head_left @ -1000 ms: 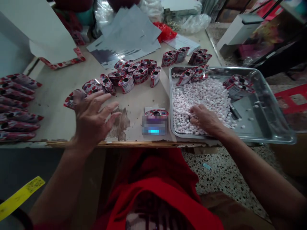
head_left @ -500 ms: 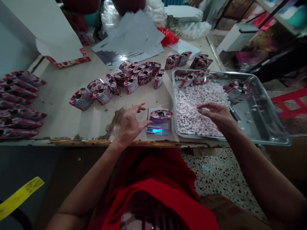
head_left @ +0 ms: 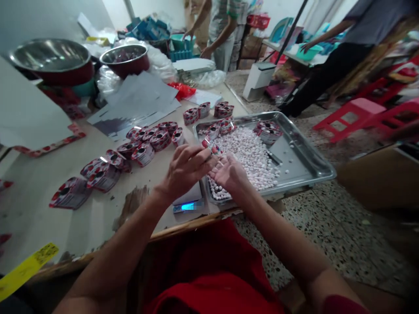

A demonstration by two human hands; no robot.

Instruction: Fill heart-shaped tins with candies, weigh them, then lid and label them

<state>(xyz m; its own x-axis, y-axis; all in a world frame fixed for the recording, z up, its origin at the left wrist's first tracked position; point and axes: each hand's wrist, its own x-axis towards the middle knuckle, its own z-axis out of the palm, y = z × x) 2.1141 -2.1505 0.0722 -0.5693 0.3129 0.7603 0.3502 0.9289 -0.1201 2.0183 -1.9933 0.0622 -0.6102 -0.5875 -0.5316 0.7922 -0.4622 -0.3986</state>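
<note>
My left hand (head_left: 191,166) grips a red-and-white printed pouch (head_left: 212,146), tilted over the near left part of a metal tray (head_left: 307,172). Just below it, my right hand (head_left: 231,173) is turned palm up with fingers extended; whether any pellets lie in the palm is hard to see. Small white round pellets (head_left: 252,152) cover the tray's left half. Beneath my left forearm and hand sits a small digital scale (head_left: 188,207) with a lit blue display, its platform partly hidden.
Several filled-looking pouches (head_left: 142,153) stand on the table left of the tray. More pouches (head_left: 268,131) rest inside the tray. Silver sheets (head_left: 137,102) and metal bowls (head_left: 50,61) lie farther back. Two people (head_left: 222,32) are beyond the table, and red stools (head_left: 356,115) stand at right.
My left hand has lifted the pouch off the scale and carried it to the tray. My right hand has turned palm up beneath it. The view has swung right and up.
</note>
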